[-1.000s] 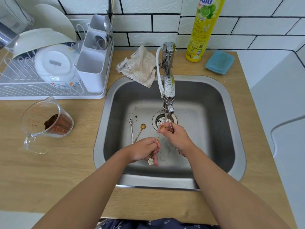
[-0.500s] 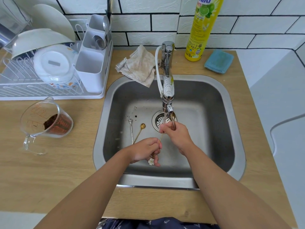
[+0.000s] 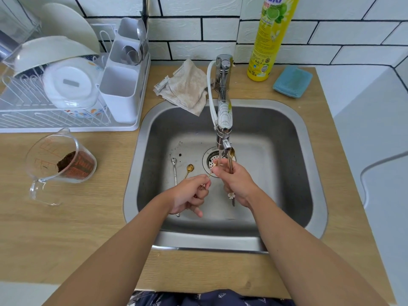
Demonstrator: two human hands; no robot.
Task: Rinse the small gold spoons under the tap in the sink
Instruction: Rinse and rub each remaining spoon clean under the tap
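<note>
A gold spoon point(image 3: 231, 161) with a flower-shaped handle end is gripped in the right hand point(image 3: 235, 181), its bowl held just beside the tap point(image 3: 224, 120) outlet over the sink point(image 3: 287, 133). A thin gold handle point(image 3: 209, 175) is pinched in the left hand point(image 3: 189, 195). The hands are held close together. A second gold spoon point(image 3: 189, 167) and a silver spoon point(image 3: 174, 166) are lying on the sink floor.

Dish rack point(image 3: 26, 115), 10 o'clock: white bowls, cutlery holder point(image 3: 120, 93). Measuring jug point(image 3: 59, 162), 9 o'clock, clear, brown grounds inside, on the wooden counter point(image 3: 66, 228). Beige cloth point(image 3: 187, 89), 12 o'clock, one corner over the basin edge. Yellow soap bottle point(image 3: 269, 40), 1 o'clock, upright against the tiles. Blue sponge point(image 3: 292, 81), just right of bottle.
</note>
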